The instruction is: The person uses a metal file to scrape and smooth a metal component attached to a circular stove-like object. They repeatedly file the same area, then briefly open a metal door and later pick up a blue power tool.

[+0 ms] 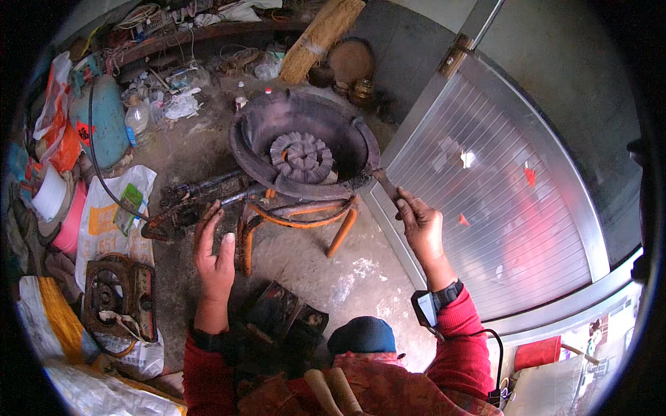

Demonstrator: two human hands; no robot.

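Observation:
A blackened round gas stove (250, 149) with a wide bowl-shaped rim stands on an orange metal stand (340, 236). A ribbed, ring-shaped burner (302, 156) sits inside its bowl. My right hand (422, 225) is closed round a flat, dark scraper (385, 186), whose tip meets the stove's near right rim, where dark crumbly grime shows. My left hand (215, 260) is raised on the near left with thumb and fingers apart, holding nothing. Its fingertips are beside the stove's gas pipe (239, 196); I cannot tell if they touch.
A blue gas cylinder (104, 118) stands at the left, its black hose (97, 166) running towards the stove. An old rusty burner unit (118, 298) lies on sacks. A ribbed metal door (499, 194) borders the right side. A wooden plank (322, 38) leans at the back.

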